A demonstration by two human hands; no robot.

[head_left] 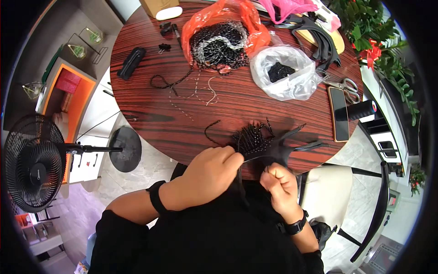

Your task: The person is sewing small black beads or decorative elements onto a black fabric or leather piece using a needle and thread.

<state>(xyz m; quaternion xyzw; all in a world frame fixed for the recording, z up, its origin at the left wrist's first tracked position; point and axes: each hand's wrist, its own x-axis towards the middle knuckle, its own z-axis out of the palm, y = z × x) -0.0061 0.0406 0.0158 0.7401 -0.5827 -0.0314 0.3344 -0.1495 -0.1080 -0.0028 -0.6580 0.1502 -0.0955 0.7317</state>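
Note:
At the table's near edge lies a black woven cord piece (252, 140) with pale flecks. Loose cord ends stick out from it, and flat black straps (292, 139) spread to its right. My left hand (212, 171) is closed on the left near edge of this piece, thumb and fingers pressed together. A thin dark strip hangs below those fingertips. Just right of the piece, my right hand (279, 185) is curled into a pinch over my lap. What its fingers hold is too small or hidden to make out.
On the round wooden table (150, 107) stand a red bag of cord (219, 43) and a white bag of black bits (285, 73). Scissors (349, 89), a phone (338, 114) and a thread spool (362, 109) lie right. A chair (326, 192) and fan (36, 162) flank me.

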